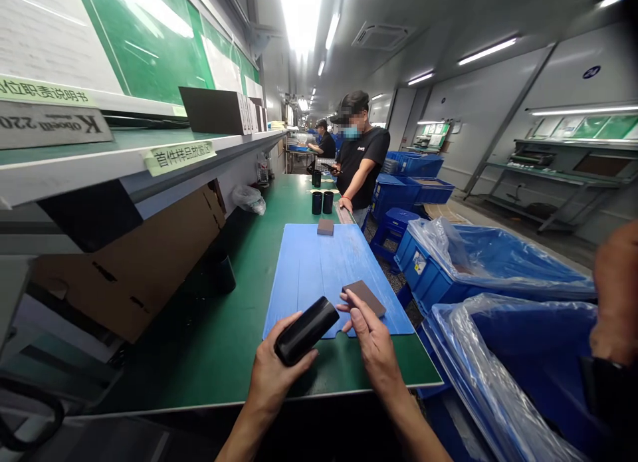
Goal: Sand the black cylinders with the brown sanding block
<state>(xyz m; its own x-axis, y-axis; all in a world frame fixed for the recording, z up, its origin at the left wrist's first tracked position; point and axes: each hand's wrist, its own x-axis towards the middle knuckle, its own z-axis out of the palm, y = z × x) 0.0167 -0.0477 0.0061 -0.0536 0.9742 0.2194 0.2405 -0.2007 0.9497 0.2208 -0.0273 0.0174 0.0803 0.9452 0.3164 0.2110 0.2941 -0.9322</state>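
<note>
A glossy black cylinder (305, 332) lies tilted in my left hand (273, 363), whose fingers and thumb wrap round its lower end. Its upper end points to the right, toward my right hand (371, 339). That hand is apart from the cylinder, with fingers stretched out and spread. Just behind its fingers a brown sanding block (366, 298) rests on the blue mat (304, 269). A smaller brown block (325, 227) sits at the mat's far edge. Whether my right fingers touch the nearer block, I cannot tell.
Several black cylinders (317, 203) stand farther along the green table (249, 249); another dark cylinder (226, 274) is at the left. A co-worker (366, 156) leans on the table's right side. Blue bins (433, 276) with plastic liners line the right. A shelf (124, 157) overhangs the left.
</note>
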